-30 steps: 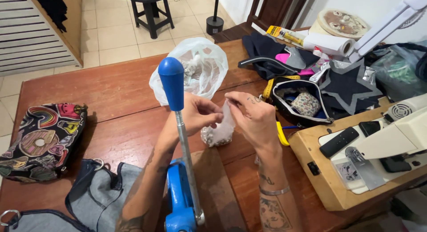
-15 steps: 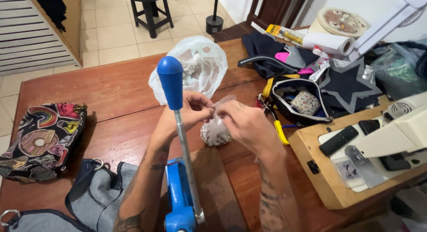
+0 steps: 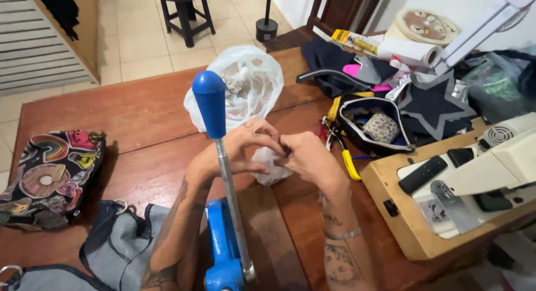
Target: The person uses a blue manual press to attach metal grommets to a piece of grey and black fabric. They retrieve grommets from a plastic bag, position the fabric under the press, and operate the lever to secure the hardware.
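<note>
I see a reddish-brown wooden tabletop (image 3: 128, 109) standing on a floor of pale cream tiles (image 3: 145, 42). A dark stool (image 3: 183, 9) stands beyond it, a white slatted panel (image 3: 39, 40) at far left, and a dark wooden door (image 3: 346, 9) beside a white wall (image 3: 290, 1).

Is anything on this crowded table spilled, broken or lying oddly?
Nothing looks spilled or broken. The table is cluttered but orderly: both hands, left hand and right hand, pinch a small clear bag behind the blue press lever. The yellow-handled pliers lie flat beside an open pouch.
</note>
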